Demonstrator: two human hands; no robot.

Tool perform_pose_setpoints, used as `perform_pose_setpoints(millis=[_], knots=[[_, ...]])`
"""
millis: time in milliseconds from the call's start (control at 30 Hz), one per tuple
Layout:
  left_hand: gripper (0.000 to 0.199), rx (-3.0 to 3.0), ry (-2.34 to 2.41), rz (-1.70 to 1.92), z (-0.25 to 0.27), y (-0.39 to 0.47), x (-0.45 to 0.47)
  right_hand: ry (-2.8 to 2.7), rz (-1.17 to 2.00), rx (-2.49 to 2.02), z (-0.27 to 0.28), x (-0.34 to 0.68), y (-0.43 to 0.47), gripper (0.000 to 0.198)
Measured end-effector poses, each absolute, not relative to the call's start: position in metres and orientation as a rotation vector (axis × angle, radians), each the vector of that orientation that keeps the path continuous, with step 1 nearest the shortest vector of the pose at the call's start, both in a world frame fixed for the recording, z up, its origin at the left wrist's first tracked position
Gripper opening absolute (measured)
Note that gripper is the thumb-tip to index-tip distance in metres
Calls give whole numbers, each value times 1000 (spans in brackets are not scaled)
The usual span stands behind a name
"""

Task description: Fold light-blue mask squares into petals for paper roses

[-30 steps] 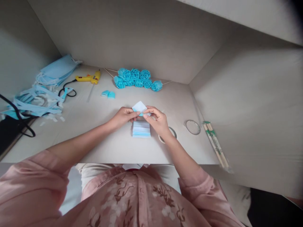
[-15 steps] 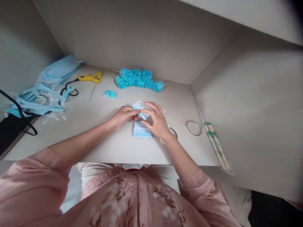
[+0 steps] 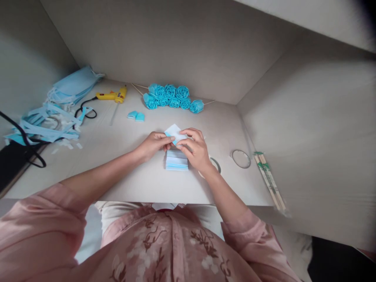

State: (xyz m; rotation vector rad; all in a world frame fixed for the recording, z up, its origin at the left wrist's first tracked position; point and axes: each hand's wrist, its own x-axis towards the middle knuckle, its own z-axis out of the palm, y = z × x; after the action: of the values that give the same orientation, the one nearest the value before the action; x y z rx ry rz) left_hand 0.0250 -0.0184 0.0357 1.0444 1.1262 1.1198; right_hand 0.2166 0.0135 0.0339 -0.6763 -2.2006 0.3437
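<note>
A small square piece of mask fabric point(image 3: 175, 131), white with blue along its lower left edge, is held up over the desk. My left hand point(image 3: 153, 145) pinches its left corner between thumb and fingers. On the opposite side, the fingers and thumb of my right hand point(image 3: 196, 150) are closed on the right edge. Just below the hands lies a stack of cut mask fabric pieces point(image 3: 176, 161), pale blue and white. Partly covered by my right wrist is a roll of tape point(image 3: 216, 164). Two folded blue pieces point(image 3: 136, 116) rest farther back, to the left.
Blue fabric roses point(image 3: 170, 98) on sticks lie at the back. A yellow glue gun point(image 3: 111, 96), whole masks point(image 3: 75, 84) and cut strips point(image 3: 49, 125) occupy the left. At right are a ring point(image 3: 241, 159) and packaged wooden sticks point(image 3: 269, 180).
The fabric piece's lower right edge now shows more white, and its blue strip looks shorter. My right fingers have closed from spread to gripping its right edge. My left hand stays put.
</note>
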Motion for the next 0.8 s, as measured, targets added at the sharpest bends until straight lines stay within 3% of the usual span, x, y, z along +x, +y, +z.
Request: perform_pose_setpoints(millis=[300,500,667,800], knots=[[42,1269,1221,1146,30,-17,24,-1993,617,-811,36,213,9,5],[43,1366,1238,1131,27,-17,25,-1858,941,-857,31,211,11,10],[43,1415,1244,1107,31,-18,25,-1795,1028,-948,28,211,12,14],[43,1435,1244,1081,34,-19,24,-1725,1152,-895,26,210,14,45]])
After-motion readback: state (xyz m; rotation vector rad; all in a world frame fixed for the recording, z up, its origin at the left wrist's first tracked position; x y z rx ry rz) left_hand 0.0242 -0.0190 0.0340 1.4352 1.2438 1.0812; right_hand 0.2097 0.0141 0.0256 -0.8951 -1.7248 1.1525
